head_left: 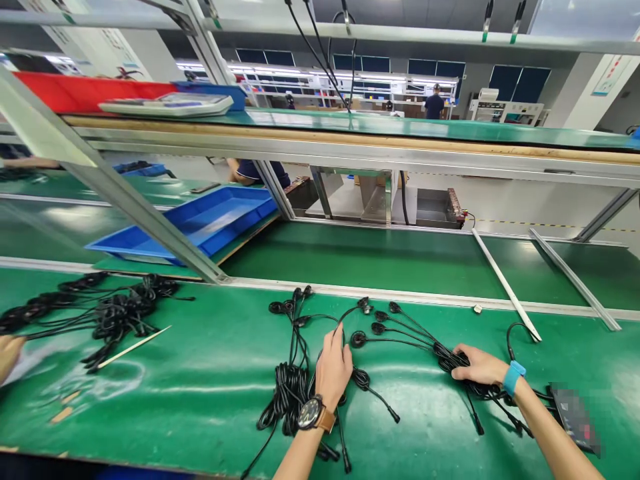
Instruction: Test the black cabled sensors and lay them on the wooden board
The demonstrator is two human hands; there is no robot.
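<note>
My left hand [334, 363], with a wristwatch, is closed on a thin black cable [349, 312] whose round-headed end sticks up past the fingertips. Under and beside it lie coiled black cables [287, 393], with connector ends pointing toward the front edge. My right hand [477, 367], with a blue wristband, has its fingers wrapped round a bundle of black cables [445, 355]. Several round heads from that bundle fan out to the left on the green mat, and plug ends trail below the hand. The palm hides part of the bundle.
Black cables [125, 310] are heaped at the left, near a thin stick [135, 347] and another person's hand [9, 353]. A dark box [575, 417] lies at right. Behind are a blue tray [235, 207], metal bars [505, 283] and a shelf frame [350, 143].
</note>
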